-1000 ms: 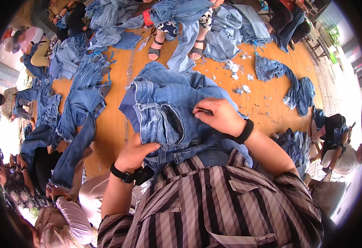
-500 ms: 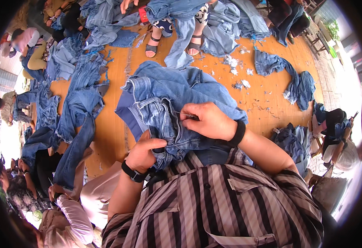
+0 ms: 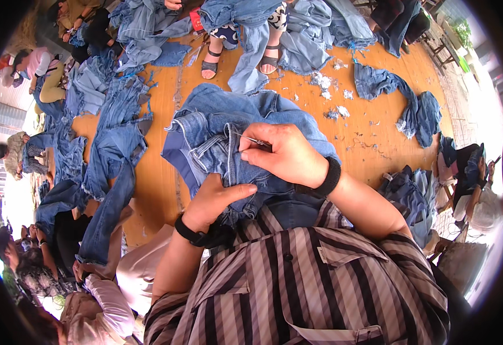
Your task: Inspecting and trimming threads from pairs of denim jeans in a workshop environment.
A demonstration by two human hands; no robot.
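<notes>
One bunched blue denim garment [image 3: 234, 132], two hands, left hand [image 3: 217, 198] clutching its lower fold, right hand [image 3: 288, 152] atop it pinching one thin metal tool [image 3: 254, 140]

Jeans [image 3: 228, 138] bunched in the lap, on the floor [image 3: 165, 195] just ahead of the striped shirt [image 3: 297, 282]. Left hand [image 3: 214, 201] under the near edge of the jeans, right hand [image 3: 288, 155] on top, with a thin metal tool [image 3: 255, 140] pinched in its fingers [image 3: 251, 150]. More jeans [image 3: 110, 167] spread to the left, another heap [image 3: 418, 112] at right, sandalled feet [image 3: 240, 57] beyond, fabric scraps [image 3: 329, 95] between.
</notes>
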